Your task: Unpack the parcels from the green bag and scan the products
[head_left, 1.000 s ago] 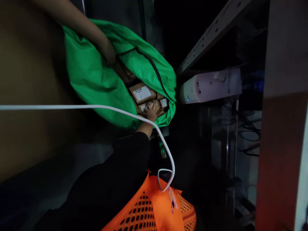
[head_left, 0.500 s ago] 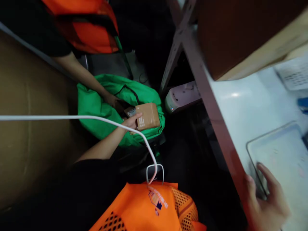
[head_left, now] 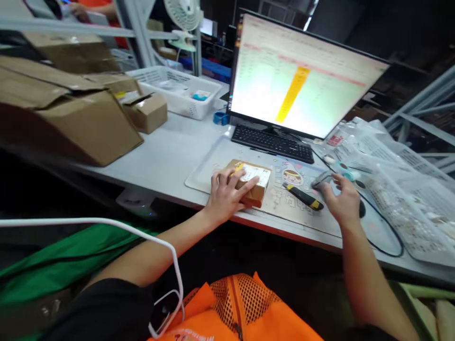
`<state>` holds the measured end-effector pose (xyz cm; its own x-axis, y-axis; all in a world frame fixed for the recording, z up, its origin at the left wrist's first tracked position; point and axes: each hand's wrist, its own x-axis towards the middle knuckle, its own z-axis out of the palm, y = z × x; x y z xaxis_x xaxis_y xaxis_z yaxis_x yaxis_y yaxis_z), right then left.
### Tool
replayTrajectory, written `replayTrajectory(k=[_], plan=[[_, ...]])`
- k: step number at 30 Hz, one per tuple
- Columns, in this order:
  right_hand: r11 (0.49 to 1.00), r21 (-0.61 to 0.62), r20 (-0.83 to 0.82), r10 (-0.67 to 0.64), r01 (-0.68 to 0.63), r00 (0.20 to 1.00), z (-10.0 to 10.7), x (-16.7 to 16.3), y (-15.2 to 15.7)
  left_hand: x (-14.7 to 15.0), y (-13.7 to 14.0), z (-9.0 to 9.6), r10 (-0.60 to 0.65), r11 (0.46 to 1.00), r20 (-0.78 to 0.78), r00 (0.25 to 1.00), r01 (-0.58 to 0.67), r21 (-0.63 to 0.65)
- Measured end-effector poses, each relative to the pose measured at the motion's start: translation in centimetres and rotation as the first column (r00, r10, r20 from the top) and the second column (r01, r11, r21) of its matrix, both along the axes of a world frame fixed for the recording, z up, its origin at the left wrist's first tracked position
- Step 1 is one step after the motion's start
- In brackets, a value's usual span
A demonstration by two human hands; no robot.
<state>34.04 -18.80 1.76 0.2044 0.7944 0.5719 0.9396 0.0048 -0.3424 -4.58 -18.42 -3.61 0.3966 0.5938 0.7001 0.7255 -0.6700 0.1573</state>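
My left hand (head_left: pixel 229 196) lies over a small brown cardboard box (head_left: pixel 258 194) with a white label, fingers across its top and side. The box rests at the front of a printed desk mat (head_left: pixel 202 173). My right hand (head_left: pixel 343 199) is curled over a dark computer mouse (head_left: pixel 323 179), mostly hidden beneath it. Between the hands lies a black and yellow utility knife (head_left: pixel 303 196). Behind it are a black keyboard (head_left: pixel 272 143) and a lit monitor (head_left: pixel 302 78) showing a table with a yellow column.
Larger cardboard boxes (head_left: pixel 88 123) stand on the left of the desk. A white basket (head_left: pixel 199 109) is behind them. To the right are clear plastic bins (head_left: pixel 408 213). A white cable (head_left: pixel 106 221) crosses low on the left, above green fabric (head_left: pixel 71 265). Another person is at the far left back.
My left hand has brought the box from above the green bag onto the desk mat. My right hand has gone from the desk's edge to the mouse. The view has turned toward the monitor.
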Motion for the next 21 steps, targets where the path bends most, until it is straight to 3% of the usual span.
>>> replayTrajectory(k=[2,3,6,8,10,12,14,16,17,18,20,21], plan=[[0.969,-0.181,0.065,-0.156,0.165,0.986,-0.4,4.8,0.8,2.5,0.4,-1.0,-0.049,0.998,-0.069,0.996,0.045,-0.046],[0.929,-0.295,0.101,-0.202,0.223,0.974,-0.9,6.2,1.3,3.0,0.5,-1.4,-0.103,0.994,-0.075,0.992,0.099,-0.055],[0.776,-0.556,0.209,-0.219,0.300,0.953,-2.5,7.1,2.5,2.5,1.3,-1.3,-0.215,0.974,0.051,0.975,0.218,-0.064],[0.733,-0.596,0.272,-0.199,0.327,0.942,-3.1,6.3,3.2,1.6,2.4,-0.8,-0.210,0.955,0.193,0.959,0.243,-0.170],[0.729,-0.592,0.297,-0.200,0.344,0.934,-3.0,5.6,3.9,1.2,3.5,-0.5,-0.198,0.863,0.323,0.926,0.320,-0.390],[0.736,-0.594,0.250,-0.215,0.325,0.944,-1.8,5.5,4.4,1.2,4.1,-0.7,-0.171,0.691,0.418,0.892,0.412,-0.595],[0.764,-0.598,0.115,-0.217,0.242,0.969,0.6,5.7,4.3,1.4,4.1,-1.0,-0.126,0.572,0.461,0.878,0.444,-0.689],[0.803,-0.593,-0.098,-0.134,0.050,0.986,4.1,5.8,3.5,1.6,3.8,-1.2,-0.118,0.568,0.472,0.874,0.449,-0.690],[0.795,-0.600,-0.214,-0.050,-0.091,0.976,6.0,5.6,2.9,1.6,3.6,-1.3,-0.135,0.587,0.481,0.866,0.461,-0.666],[0.751,-0.612,-0.320,0.052,-0.248,0.946,8.0,5.2,2.2,1.6,3.4,-1.3,-0.163,0.607,0.491,0.856,0.479,-0.634],[0.563,-0.660,-0.459,0.222,-0.497,0.860,11.6,3.6,0.9,1.4,3.2,-1.4,-0.216,0.640,0.503,0.837,0.510,-0.574],[0.511,-0.649,-0.490,0.286,-0.563,0.824,13.0,2.5,0.4,1.3,3.1,-1.4,-0.231,0.650,0.503,0.833,0.517,-0.557]])
